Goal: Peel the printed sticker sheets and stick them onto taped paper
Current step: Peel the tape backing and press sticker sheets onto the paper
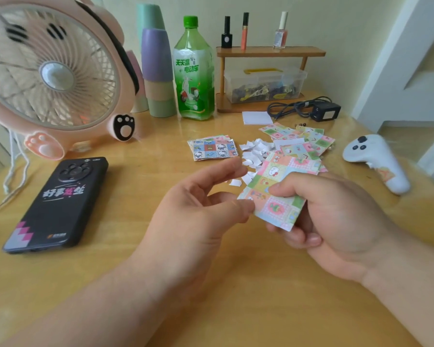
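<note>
Fingers of the right hand (336, 221) curl round a pastel sticker sheet (276, 194), thumb on its printed face, holding it tilted just above the wooden worktop (236, 284) near the middle of the scene. The left hand (198, 204) meets the sheet at its 9 o'clock corner, thumb and one finger pinching the edge while the index finger sticks out straight. At 12 o'clock from the held sheet lies a litter of white paper scraps (254, 151), with a small stack of cartoon sticker sheets (213, 147) at 11 o'clock and more loose sheets (303, 139) fanned out at 1 o'clock. A black phone (58, 204) lies at 9 o'clock, and a white controller (376, 159) at 2 o'clock.
</note>
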A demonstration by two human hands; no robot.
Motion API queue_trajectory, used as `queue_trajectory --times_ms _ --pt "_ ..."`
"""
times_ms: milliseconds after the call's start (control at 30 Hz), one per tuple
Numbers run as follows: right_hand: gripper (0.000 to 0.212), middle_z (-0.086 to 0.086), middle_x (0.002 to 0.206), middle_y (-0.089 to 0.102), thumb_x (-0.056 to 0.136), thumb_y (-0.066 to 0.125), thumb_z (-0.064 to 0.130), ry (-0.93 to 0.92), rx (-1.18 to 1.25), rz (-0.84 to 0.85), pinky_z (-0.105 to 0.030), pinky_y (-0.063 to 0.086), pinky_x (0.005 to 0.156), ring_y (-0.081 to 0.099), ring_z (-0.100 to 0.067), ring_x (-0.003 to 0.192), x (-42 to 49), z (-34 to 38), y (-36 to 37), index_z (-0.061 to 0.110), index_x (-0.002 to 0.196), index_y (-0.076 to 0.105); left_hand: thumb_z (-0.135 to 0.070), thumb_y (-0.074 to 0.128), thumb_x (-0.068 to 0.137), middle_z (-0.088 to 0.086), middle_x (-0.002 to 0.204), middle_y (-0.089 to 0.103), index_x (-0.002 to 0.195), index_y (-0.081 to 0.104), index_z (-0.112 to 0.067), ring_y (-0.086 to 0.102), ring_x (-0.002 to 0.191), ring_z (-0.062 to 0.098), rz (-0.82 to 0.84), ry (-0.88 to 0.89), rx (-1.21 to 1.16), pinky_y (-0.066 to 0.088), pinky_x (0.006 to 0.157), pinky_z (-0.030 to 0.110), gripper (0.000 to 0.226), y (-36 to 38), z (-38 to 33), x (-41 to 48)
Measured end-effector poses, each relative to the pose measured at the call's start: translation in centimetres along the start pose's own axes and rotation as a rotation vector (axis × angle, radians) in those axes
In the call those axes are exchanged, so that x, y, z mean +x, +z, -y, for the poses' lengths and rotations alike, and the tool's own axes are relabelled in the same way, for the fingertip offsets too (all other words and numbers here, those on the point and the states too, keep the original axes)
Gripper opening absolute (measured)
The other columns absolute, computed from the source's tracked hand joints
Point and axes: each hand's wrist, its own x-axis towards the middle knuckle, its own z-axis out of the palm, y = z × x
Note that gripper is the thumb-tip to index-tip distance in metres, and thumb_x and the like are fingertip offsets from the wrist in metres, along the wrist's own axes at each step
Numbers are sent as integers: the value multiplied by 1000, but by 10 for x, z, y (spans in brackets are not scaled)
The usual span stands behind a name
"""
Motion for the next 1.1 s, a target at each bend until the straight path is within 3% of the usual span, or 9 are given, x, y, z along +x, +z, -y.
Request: queue_trajectory --times_ms 133,233,367,533,667,800,1100 --pt "33 -23 57 58 87 55 9 -3 20 -1 -26 10 44 31 -20 38 -3 3 4 11 58 73 -1 75 68 4 106 76 113 76 -13 59 70 18 6 28 12 46 82 34 46 -2 2 0" --pt "38 -22 57 58 87 55 9 23 71 13 -22 11 42 31 -19 36 -5 4 6 13 52 70 -4 74 71 5 107 76 111 77 -16 60 73 20 16 53 50 45 84 36 42 -2 2 1" --pt "31 -22 57 58 87 55 9 30 99 22 -21 11 42 31 -19 36 -6 5 7 8 58 66 -10 73 75 3 108 76 113 77 -22 62 77 20 33 92 140 46 85 36 40 -3 2 0" --pt "37 -19 56 57 86 55 10 65 120 29 -22 10 44 31 -18 36 -7 6 7 12 50 64 -16 72 78 -3 107 76 115 76 -19 61 78 15 55 138 216 48 69 15 38 -3 0 -3" --pt "25 -19 56 57 86 54 10 89 125 26 -22 10 43 31 -17 36 -7 6 6 6 63 60 -20 72 79 -2 107 76 115 76 -18 61 81 14 61 176 262 52 78 21 36 -2 0 -4" --pt "26 -19 57 57 85 55 11 106 137 20 -21 10 42 31 -17 37 -6 6 5 9 60 61 -22 71 80 -2 108 75 112 76 -19 61 82 15 65 218 306 53 77 22 32 0 0 -4" --pt "11 -15 56 56 86 52 12 158 173 35 -18 11 39 31 -14 35 -4 7 2 8 76 54 -23 70 84 -3 107 73 107 78 -20 63 87 16 60 287 347 54 76 31 24 2 0 -5"
